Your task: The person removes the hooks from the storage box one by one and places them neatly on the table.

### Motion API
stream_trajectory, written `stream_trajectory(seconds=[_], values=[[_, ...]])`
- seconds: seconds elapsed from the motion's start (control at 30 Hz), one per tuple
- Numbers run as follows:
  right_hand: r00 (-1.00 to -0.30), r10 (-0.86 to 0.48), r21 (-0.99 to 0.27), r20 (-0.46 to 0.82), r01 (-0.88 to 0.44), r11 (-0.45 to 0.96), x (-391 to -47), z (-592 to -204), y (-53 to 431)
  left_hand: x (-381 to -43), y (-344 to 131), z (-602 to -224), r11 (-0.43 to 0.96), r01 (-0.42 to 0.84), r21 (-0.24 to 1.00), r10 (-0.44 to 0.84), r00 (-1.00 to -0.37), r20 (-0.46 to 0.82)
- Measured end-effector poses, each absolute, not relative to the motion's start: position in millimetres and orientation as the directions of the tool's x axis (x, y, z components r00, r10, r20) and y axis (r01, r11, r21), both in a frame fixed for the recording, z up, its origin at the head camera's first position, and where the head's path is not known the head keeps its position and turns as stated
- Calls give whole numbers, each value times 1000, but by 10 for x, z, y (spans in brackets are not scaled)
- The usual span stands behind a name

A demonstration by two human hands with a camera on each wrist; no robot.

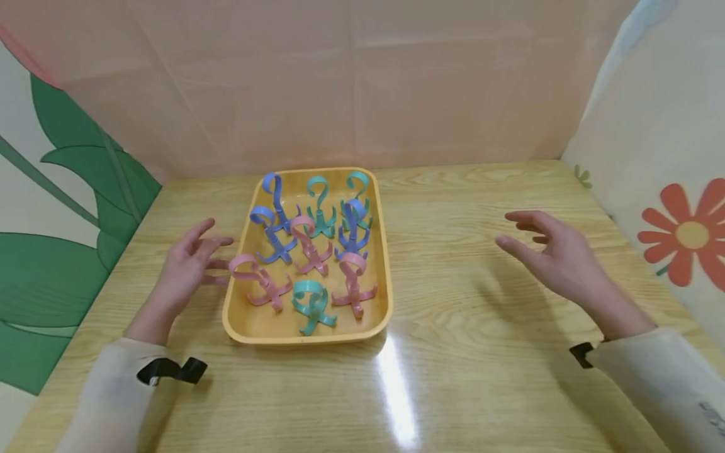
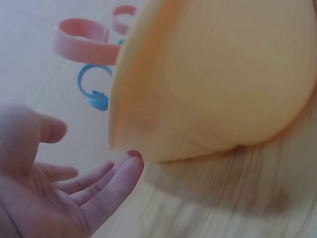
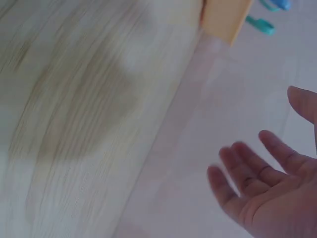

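Here, curly pink, blue and green hooks point(image 1: 312, 255) sit in a yellow tray point(image 1: 308, 340) on the wooden table point(image 1: 453, 195). The left hand point(image 1: 189, 261) is loose beside the tray; I can't tell if they touch. The right hand point(image 1: 557, 255) is loose too, well away from it.

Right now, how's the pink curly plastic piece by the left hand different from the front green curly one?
The pink piece sits near the yellow tray's left rim; the green piece sits midway across. The pink piece is farther back than the green piece. Both have curled tops.
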State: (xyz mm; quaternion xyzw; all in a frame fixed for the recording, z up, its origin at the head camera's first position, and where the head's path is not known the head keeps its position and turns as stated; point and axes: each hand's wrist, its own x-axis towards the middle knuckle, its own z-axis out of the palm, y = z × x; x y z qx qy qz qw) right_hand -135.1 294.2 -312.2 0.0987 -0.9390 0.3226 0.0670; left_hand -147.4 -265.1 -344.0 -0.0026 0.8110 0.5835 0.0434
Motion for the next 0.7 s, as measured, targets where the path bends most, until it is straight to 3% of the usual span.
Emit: stream_trajectory(seconds=[0.17, 0.4, 0.7], values=[[-974, -141, -736, 176, -225, 638, -1317, -3073, 2706, -1498, -2611, -3479, 286, -157, 945, 80, -979, -187], [-976, -205, -881, 75, -161, 444, -1317, -3046, 2372, -1478, -2618, -3502, 272, -157, 949, 94, -977, -189], [-955, -280, -935, 96, -183, 305, -1275, -3021, 2025, -1499, -2609, -3520, 295, -169, 941, 109, -972, -208]])
